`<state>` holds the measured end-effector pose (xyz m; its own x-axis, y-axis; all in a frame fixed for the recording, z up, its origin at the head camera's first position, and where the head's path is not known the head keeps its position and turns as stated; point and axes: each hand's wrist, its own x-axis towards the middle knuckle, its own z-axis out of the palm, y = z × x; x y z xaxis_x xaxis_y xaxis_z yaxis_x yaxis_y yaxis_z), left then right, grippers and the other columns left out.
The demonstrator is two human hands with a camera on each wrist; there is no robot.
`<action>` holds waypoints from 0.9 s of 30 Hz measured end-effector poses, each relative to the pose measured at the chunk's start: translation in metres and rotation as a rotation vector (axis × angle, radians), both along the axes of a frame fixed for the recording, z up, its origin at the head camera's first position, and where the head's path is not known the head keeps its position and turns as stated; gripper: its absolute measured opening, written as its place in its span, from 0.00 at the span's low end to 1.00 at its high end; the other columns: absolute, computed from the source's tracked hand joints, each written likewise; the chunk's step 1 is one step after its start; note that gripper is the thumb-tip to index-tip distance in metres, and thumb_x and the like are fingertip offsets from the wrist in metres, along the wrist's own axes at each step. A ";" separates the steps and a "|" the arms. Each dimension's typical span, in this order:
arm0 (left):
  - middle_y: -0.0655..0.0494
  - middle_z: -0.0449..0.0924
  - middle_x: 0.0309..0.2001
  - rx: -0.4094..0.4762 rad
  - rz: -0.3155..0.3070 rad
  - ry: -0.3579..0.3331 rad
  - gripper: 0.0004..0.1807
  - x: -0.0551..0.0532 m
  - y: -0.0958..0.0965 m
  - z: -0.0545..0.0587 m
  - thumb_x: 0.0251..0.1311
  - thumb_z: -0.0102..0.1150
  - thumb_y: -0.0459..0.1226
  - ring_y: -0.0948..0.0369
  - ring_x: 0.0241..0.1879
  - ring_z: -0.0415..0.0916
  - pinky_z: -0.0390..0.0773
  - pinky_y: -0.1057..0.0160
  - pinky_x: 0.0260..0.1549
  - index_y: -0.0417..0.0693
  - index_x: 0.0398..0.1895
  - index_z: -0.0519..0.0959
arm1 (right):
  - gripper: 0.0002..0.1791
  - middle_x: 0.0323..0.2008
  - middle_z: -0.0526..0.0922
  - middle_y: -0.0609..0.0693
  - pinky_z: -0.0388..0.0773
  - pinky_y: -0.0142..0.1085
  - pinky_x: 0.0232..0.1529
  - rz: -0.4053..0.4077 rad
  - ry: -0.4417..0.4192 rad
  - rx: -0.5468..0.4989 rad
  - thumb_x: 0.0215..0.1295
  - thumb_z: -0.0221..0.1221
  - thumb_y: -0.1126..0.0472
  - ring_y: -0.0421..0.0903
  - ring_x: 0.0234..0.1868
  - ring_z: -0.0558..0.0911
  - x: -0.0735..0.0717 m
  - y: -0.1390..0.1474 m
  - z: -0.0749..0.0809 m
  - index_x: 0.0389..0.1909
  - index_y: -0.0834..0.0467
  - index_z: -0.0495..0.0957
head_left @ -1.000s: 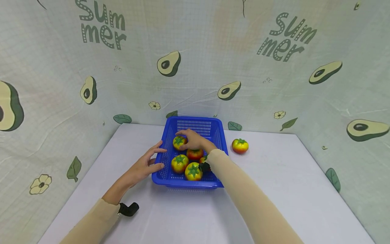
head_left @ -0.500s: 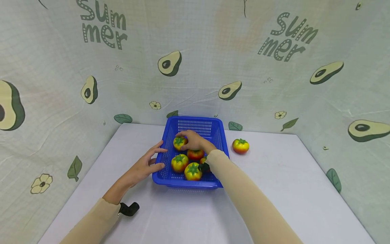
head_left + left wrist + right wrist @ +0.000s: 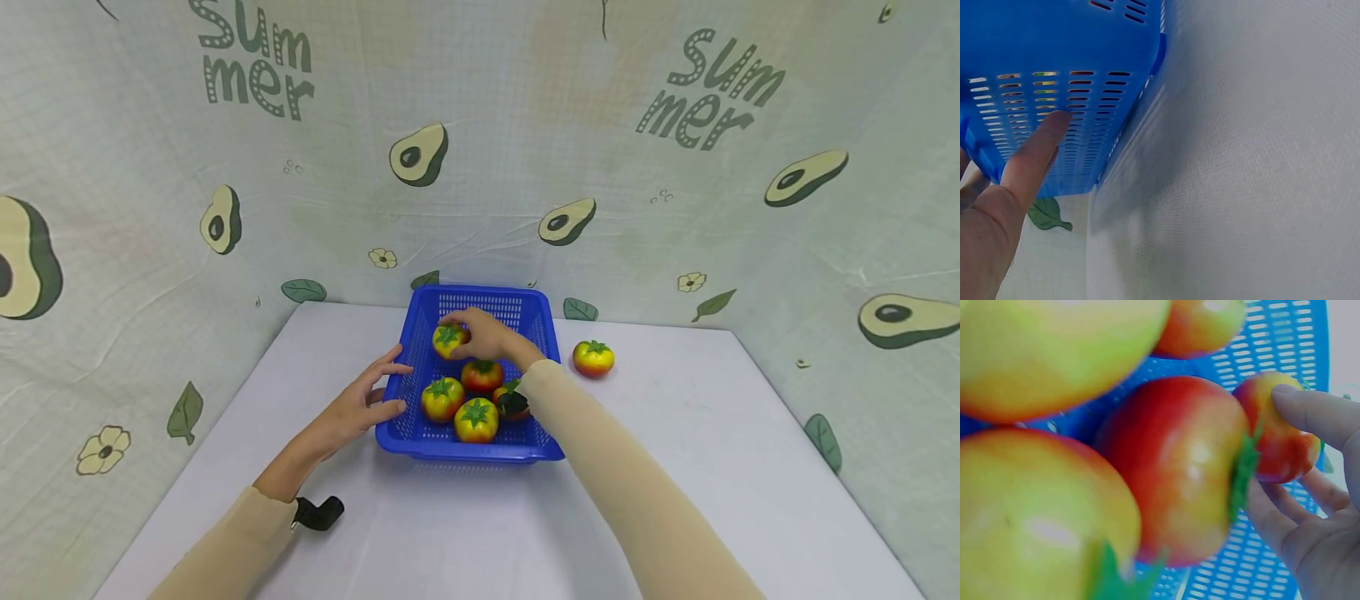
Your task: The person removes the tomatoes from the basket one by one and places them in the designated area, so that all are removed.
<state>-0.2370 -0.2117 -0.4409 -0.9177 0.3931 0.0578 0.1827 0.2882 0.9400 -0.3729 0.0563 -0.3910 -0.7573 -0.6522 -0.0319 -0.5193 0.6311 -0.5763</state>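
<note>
My right hand (image 3: 487, 336) holds a yellow-red tomato (image 3: 448, 340) with a green star-shaped top, thumb on one side and fingers on the other, inside a blue plastic basket (image 3: 480, 452). In the right wrist view the thumb presses the held tomato (image 3: 1275, 440) beside a larger-looking red tomato (image 3: 1179, 469). Below it in the basket lie the red tomato (image 3: 482, 377) and several others, one partly behind the wrist camera. My left hand (image 3: 348, 414) rests at the basket's left rim with its fingers fairly straight; in the left wrist view one finger (image 3: 1035, 156) touches the slotted outer wall.
Another tomato (image 3: 593, 359) sits on the white table (image 3: 675, 433), right of the basket. A cloth backdrop (image 3: 480, 192) printed with avocados stands behind and at both sides. Black wrist cameras, such as the left one (image 3: 320, 513), project from the sleeves.
My right hand has risen slightly, away from me and to the right, with the tomato moving along in it. More of the tomatoes under the wrist shows. The left hand stays put.
</note>
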 end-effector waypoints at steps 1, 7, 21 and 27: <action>0.55 0.35 0.88 -0.002 -0.003 0.003 0.31 0.000 0.000 0.000 0.74 0.61 0.35 0.30 0.78 0.58 0.75 0.37 0.67 0.49 0.78 0.67 | 0.31 0.72 0.75 0.55 0.68 0.52 0.77 -0.002 0.001 0.001 0.72 0.68 0.59 0.55 0.73 0.73 0.000 0.001 0.003 0.74 0.53 0.74; 0.53 0.35 0.88 -0.004 -0.003 0.023 0.31 -0.002 0.000 -0.002 0.74 0.61 0.34 0.30 0.79 0.54 0.67 0.32 0.71 0.46 0.78 0.67 | 0.32 0.73 0.74 0.55 0.68 0.52 0.77 0.003 0.021 -0.007 0.72 0.69 0.58 0.55 0.74 0.72 0.002 0.009 0.025 0.75 0.52 0.74; 0.52 0.36 0.88 -0.010 -0.031 0.031 0.31 -0.003 -0.002 0.001 0.74 0.61 0.33 0.29 0.80 0.50 0.64 0.31 0.72 0.44 0.77 0.66 | 0.32 0.72 0.74 0.57 0.77 0.51 0.70 0.015 0.067 -0.041 0.72 0.68 0.59 0.56 0.67 0.76 0.006 0.036 0.063 0.75 0.56 0.73; 0.53 0.36 0.88 -0.018 -0.026 0.030 0.31 -0.005 -0.001 0.000 0.74 0.62 0.33 0.30 0.81 0.46 0.61 0.30 0.73 0.45 0.77 0.66 | 0.33 0.74 0.73 0.56 0.74 0.56 0.72 0.012 0.069 -0.059 0.72 0.68 0.58 0.58 0.71 0.74 0.008 0.061 0.074 0.76 0.55 0.71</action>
